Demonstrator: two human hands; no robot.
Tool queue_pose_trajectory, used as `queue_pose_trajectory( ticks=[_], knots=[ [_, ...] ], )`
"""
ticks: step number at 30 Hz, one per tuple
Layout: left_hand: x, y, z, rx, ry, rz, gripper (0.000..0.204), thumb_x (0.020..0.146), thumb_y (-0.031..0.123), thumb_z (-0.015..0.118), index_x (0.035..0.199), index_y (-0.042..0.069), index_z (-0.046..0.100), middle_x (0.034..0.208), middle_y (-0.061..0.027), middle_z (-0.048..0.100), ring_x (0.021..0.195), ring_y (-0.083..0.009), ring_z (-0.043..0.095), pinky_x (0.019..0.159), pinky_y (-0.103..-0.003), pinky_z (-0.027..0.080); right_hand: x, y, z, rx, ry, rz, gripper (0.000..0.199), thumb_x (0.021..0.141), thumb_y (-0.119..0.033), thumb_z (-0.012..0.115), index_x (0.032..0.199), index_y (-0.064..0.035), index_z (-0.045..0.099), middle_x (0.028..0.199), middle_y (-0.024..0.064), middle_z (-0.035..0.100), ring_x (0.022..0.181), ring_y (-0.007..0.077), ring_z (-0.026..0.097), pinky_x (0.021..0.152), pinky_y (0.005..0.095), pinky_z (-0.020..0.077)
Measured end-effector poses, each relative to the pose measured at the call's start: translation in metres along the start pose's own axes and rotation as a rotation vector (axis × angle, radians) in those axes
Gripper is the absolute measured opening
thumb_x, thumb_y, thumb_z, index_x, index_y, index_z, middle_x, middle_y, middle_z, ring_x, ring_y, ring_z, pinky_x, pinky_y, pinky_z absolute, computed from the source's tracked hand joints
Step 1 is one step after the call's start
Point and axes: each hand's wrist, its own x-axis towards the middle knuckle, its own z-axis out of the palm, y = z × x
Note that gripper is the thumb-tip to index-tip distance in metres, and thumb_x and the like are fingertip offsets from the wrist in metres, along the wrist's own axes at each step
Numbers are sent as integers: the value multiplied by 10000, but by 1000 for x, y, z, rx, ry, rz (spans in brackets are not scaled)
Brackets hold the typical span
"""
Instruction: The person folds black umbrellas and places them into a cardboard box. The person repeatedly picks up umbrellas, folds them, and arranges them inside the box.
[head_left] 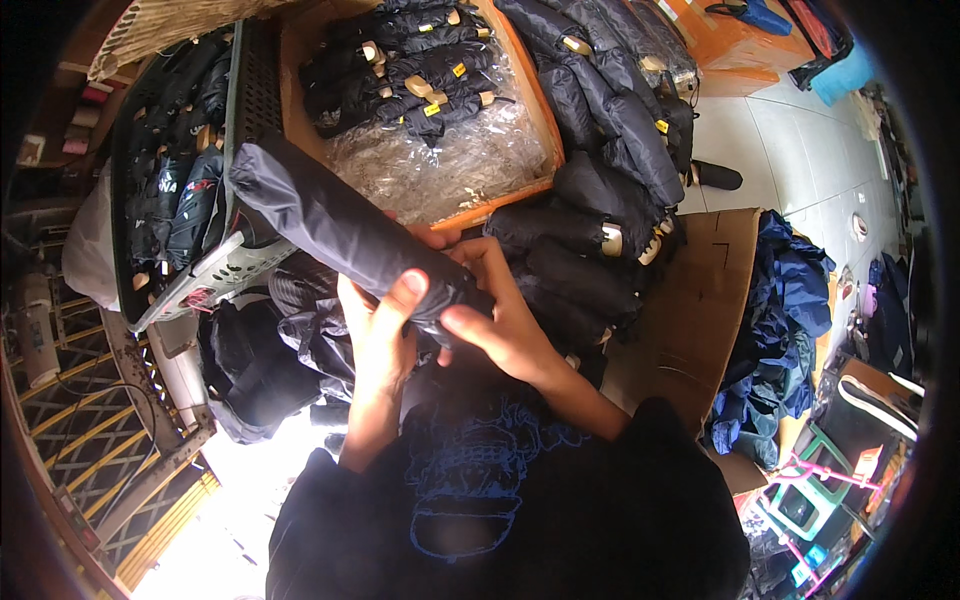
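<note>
A folded umbrella in a black fabric sleeve [320, 215] lies slantwise across both my hands, its far end up at the left. My left hand [380, 320] is closed round its lower part from below, the thumb on top. At the near end, my right hand [495, 315] grips the sleeve with thumb and fingers. Whatever handle sits at that end is hidden by the fingers. Just beyond stands an open cardboard box [553, 140] lined with clear plastic, with black folded umbrellas [440, 85] lying in rows in its far part.
More black umbrellas [580, 200] are piled right of the box. A dark plastic crate [262, 90] of umbrellas stands at the left. Near right are a cardboard flap [700, 310] and blue fabric [785, 300]. A metal lattice gate [90, 430] is at the far left.
</note>
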Motion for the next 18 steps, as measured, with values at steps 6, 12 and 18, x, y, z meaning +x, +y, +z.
queue_pose_trajectory(
  ticks=[6,12,18],
  knots=[
    [4,-2,-6,34,17,-14,668,733,196,744,1257,-29,396,989,-158,630,946,-224,608,855,-341,487,2,3,3,-482,-11,-174,548,828,-188,713,1208,1,365,1038,148,540,945,194,584,747,309,490],
    [-1,-19,-9,114,-6,-37,643,756,226,716,1239,-43,388,947,-176,619,919,-298,629,851,-392,505,2,16,9,-400,164,-246,572,794,-162,732,1186,25,360,1069,169,515,1027,222,524,907,353,415],
    [-4,-26,-13,-5,-118,-71,673,738,347,717,1215,-31,431,1073,-208,593,1117,-358,550,990,-460,423,1,16,5,-449,109,-247,648,788,-102,695,1265,15,273,1197,178,429,1121,232,463,968,368,375]
  ],
)
